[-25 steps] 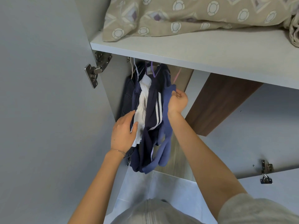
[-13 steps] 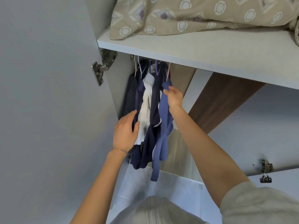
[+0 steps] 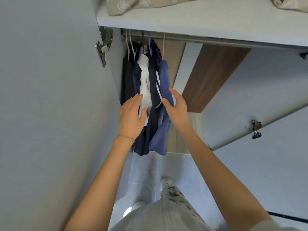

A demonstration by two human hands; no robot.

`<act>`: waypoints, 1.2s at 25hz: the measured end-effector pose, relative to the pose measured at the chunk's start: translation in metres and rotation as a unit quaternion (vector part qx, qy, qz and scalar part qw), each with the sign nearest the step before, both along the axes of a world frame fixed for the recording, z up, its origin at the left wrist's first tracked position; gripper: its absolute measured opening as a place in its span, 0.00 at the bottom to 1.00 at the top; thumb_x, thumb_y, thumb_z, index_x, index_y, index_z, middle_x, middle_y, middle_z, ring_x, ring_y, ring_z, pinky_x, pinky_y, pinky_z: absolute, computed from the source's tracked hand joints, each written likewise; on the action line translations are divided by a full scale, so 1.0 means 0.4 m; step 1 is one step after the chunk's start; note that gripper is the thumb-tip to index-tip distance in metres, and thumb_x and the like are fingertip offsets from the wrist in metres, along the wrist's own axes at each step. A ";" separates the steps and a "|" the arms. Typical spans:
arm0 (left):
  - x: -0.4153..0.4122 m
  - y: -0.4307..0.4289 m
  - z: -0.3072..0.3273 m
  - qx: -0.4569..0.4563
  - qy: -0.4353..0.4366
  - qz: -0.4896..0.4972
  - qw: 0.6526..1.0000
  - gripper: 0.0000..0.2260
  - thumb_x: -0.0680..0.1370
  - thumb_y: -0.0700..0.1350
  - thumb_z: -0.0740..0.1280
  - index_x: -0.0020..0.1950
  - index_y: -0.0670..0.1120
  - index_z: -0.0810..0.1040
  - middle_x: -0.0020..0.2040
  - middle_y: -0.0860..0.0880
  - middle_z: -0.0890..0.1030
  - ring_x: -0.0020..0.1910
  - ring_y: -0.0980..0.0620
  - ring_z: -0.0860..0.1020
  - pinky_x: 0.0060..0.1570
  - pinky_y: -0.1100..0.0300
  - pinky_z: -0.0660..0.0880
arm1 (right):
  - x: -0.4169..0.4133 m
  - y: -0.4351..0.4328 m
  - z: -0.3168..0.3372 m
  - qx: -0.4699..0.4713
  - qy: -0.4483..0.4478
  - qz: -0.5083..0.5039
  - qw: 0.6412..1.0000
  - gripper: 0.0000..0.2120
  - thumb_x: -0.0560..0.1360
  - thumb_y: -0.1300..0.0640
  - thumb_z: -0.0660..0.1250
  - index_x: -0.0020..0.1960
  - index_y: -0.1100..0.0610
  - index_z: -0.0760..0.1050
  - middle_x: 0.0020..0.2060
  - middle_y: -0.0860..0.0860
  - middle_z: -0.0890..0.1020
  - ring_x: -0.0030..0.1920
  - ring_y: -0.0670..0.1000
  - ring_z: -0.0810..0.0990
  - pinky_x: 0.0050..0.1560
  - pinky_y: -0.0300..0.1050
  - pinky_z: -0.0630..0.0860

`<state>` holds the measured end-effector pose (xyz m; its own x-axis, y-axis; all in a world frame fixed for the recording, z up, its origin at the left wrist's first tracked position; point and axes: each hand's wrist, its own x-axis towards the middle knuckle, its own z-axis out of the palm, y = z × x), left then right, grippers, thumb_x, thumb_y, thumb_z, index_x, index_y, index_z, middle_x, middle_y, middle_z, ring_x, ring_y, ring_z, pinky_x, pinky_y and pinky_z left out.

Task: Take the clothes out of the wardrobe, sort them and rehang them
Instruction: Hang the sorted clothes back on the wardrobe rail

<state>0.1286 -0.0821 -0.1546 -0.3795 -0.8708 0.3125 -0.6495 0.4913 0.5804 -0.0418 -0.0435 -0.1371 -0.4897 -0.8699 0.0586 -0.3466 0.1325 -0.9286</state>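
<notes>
Navy, white and blue clothes (image 3: 150, 104) hang bunched at the far left end of the rail, inside the wardrobe (image 3: 215, 75), just under the shelf (image 3: 200, 19). Nothing's off the rail yet, by the look of it.

My left hand (image 3: 131, 117) lies flat on the white garment (image 3: 145, 87), fingers spread, not gripping anything. My right hand (image 3: 177, 108) is open too, thumb and fingers apart, touching the blue top (image 3: 164, 90) on the bunch's right side w/o closing on it. So neither hand holds anything atm.

Risks from here:
- If I squeeze the bunch low down & pull, cloth may slide off the hangers (image 3: 150, 45) while the hooks stay on the rail. Stuff ends up on the floor.
- Hooks sit v. close together up top. Lifting one could drag its neighbour, or they tangle.
- Pink hanger (image 3: 163, 45) looks thin; a sideways yank might bend it or pop it off.
- Open door (image 3: 50, 114) is tight on my left, hinge (image 3: 104, 45) near the clothes; a sleeve could snag there as the bundle swings out.
- Can't see the hooks' seating on the rail properly, so I'd reach up and check before lifting.
</notes>
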 end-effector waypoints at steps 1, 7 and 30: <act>0.012 0.020 -0.001 0.003 0.000 -0.005 1.000 0.20 0.80 0.46 0.61 0.72 0.42 0.70 0.70 0.45 0.73 0.70 0.46 0.69 0.69 0.51 0.66 | 0.014 0.034 0.000 -0.008 0.020 0.000 1.000 0.23 0.78 0.58 0.67 0.72 0.57 0.69 0.69 0.50 0.73 0.70 0.48 0.69 0.70 0.41 0.65; 0.086 0.180 0.001 0.019 0.020 0.021 0.999 0.21 0.80 0.48 0.60 0.71 0.42 0.71 0.70 0.44 0.73 0.69 0.44 0.71 0.68 0.50 0.66 | 0.068 0.205 -0.009 -0.036 0.134 0.046 0.989 0.22 0.77 0.57 0.67 0.70 0.56 0.70 0.67 0.50 0.75 0.68 0.51 0.72 0.69 0.52 0.68; 0.378 1.136 -0.094 0.073 0.032 0.512 0.855 0.20 0.80 0.49 0.60 0.72 0.47 0.70 0.71 0.48 0.72 0.70 0.46 0.70 0.69 0.50 0.67 | 0.452 0.747 -0.081 0.004 0.172 0.570 0.803 0.22 0.78 0.56 0.65 0.71 0.53 0.68 0.68 0.47 0.72 0.68 0.48 0.66 0.69 0.43 0.63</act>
<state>0.2798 0.3722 -0.1922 0.6195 -0.7677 0.1637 -0.6604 -0.3970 0.6374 0.1388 0.2552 -0.1694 0.6697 -0.7425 0.0120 -0.4832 -0.4481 -0.7522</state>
